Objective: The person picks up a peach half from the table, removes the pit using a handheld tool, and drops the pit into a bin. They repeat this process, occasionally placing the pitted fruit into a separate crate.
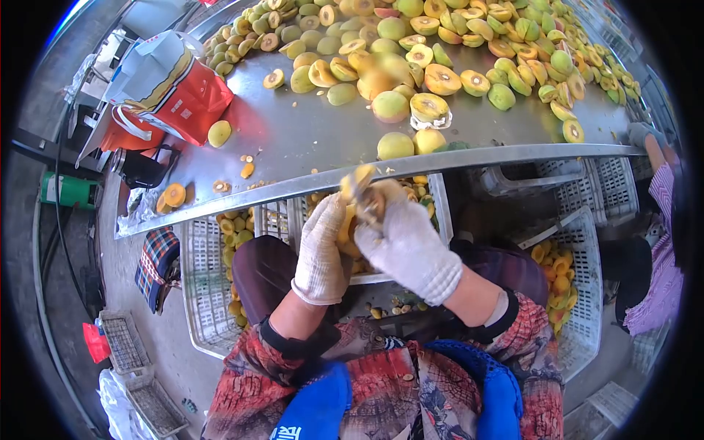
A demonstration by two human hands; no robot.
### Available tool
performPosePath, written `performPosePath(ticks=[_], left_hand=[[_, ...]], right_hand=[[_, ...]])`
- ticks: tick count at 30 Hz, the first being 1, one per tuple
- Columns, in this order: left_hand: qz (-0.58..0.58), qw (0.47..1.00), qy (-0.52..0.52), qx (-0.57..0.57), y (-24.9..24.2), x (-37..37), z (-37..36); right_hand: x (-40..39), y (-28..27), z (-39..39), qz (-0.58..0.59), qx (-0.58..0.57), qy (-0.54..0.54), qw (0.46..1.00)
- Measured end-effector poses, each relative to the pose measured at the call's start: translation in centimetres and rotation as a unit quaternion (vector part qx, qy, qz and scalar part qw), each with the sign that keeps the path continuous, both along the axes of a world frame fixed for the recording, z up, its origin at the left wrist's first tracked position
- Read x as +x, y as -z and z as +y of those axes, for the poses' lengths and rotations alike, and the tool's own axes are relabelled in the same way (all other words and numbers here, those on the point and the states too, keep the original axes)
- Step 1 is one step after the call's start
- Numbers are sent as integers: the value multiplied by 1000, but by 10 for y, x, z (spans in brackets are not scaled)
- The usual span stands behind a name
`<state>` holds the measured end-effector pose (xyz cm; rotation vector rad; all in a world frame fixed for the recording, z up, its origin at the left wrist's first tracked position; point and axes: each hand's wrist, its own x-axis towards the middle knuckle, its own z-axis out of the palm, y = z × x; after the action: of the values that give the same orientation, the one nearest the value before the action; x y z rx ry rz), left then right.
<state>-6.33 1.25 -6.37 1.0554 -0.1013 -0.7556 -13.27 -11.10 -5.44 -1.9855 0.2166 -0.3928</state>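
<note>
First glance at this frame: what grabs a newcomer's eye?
The heap of halved and whole yellow-green fruit spread across the steel table at the top. Just below the table edge, the gloved left hand and right hand hold a fruit piece together over white plastic crates. A red-and-white bag sits at the table's left end.

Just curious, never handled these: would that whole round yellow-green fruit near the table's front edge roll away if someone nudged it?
Probably. The whole fruit looks round and smooth on a slick metal table, so it likely rolls. The raised rim might stop it. Halved fruits resting on their rounded backs would likely just rock.
</note>
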Motion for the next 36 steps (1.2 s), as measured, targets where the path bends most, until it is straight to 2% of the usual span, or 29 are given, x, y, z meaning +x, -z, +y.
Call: performPosePath(ticks=[1, 2, 4, 5, 7, 8, 9, 12, 13, 15, 16, 17, 18, 20, 21, 24, 26, 27, 28, 30, 33, 36], left_hand=[[-21, 1000, 0, 15, -1, 3, 4], [-42, 999, 1, 29, -3, 7, 8], [-137, 986, -72, 60, -23, 15, 25], [-160, 976, -117, 86, -30, 23, 42], [-281, 912, -117, 277, -45, 47, 90], [-388, 815, -89, 421, -37, 68, 120], [-633, 555, -34, 539, -48, 75, 131], [-520, 726, -90, 442, -54, 60, 128], [-495, 768, -90, 396, -53, 52, 113], [-411, 865, -111, 265, -42, 36, 75], [-416, 871, -103, 239, -38, 28, 56], [-479, 838, -72, 253, -39, 23, 39], [-605, 754, -17, 255, -32, 27, 27], [-661, 691, 71, 284, -18, 27, 13], [-649, 709, 79, 266, -17, 28, 11], [-593, 765, 118, 221, -27, 37, 8], [-403, 889, 46, 214, -27, 51, 1], [-510, 819, 19, 261, -31, 66, -9], [-515, 810, 41, 278, -43, 73, -26], [-595, 714, 109, 354, -47, 86, -64], [-647, 565, 259, 442, -32, 93, -120], [-545, 560, 380, 495, -11, 100, -154]], right_hand=[[0, 1, -3, 19, 28, 22, 999], [-1, 1, -6, -1, -11, 25, 1000], [-2, 2, -13, -44, -88, 33, 995], [-7, -5, -15, 8, -63, 12, 998], [-10, -3, -16, 18, -140, -9, 990], [-10, -1, -16, 21, -178, -19, 984], [-10, 1, -16, -3, -227, -24, 974], [-9, 12, -13, 83, -261, -42, 961], [-9, 15, -12, 72, -286, -52, 954], [-9, 10, -8, 101, -303, -41, 947], [-9, 8, -6, 117, -310, -33, 943], [-9, 10, -5, 93, -349, -18, 932], [-9, 10, -6, 87, -374, -11, 923], [-10, 9, -10, 71, -423, 4, 903], [-9, 7, -12, 92, -435, 9, 895], [-12, 3, -18, 49, -445, 34, 893], [-11, 1, -19, 108, -413, 28, 904], [-12, -3, -18, 146, -391, 18, 908], [-12, -5, -18, 183, -369, 9, 911], [-10, 2, -16, 251, -323, -28, 912], [-7, 9, -14, 293, -262, -54, 918], [-13, 10, -16, 243, -265, -50, 932]])
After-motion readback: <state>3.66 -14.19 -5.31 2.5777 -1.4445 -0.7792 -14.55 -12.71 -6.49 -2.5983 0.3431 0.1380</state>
